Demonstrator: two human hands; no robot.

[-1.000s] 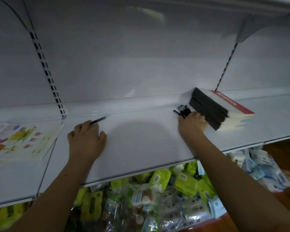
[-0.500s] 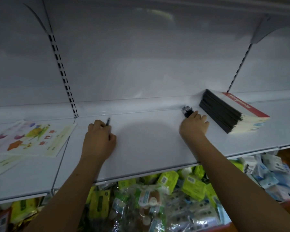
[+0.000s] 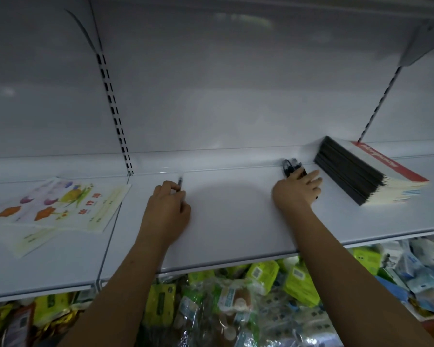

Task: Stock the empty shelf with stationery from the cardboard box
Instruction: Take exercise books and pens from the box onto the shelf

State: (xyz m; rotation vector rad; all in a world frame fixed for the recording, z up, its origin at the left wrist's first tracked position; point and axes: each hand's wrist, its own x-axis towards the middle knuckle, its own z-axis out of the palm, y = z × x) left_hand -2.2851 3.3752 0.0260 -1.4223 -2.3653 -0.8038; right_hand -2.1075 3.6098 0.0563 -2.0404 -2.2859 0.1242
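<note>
packets (image 3: 236,296) fill lower level. on white shelf (image 3: 231,221): l hand (image 3: 168,204) curled round one pen (image 3: 180,182); r hand (image 3: 297,189), fingers flat, rests on black pens bundle (image 3: 290,166) near back, beside stack of notebooks (image 3: 361,171). booklets (image 3: 60,204) far left.

Pens (image 3: 292,167) left of notebooks (image 3: 366,171)

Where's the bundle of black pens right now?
On the white shelf, toward its back right, the black pens lie under the right hand, just left of the notebook stack.
</note>
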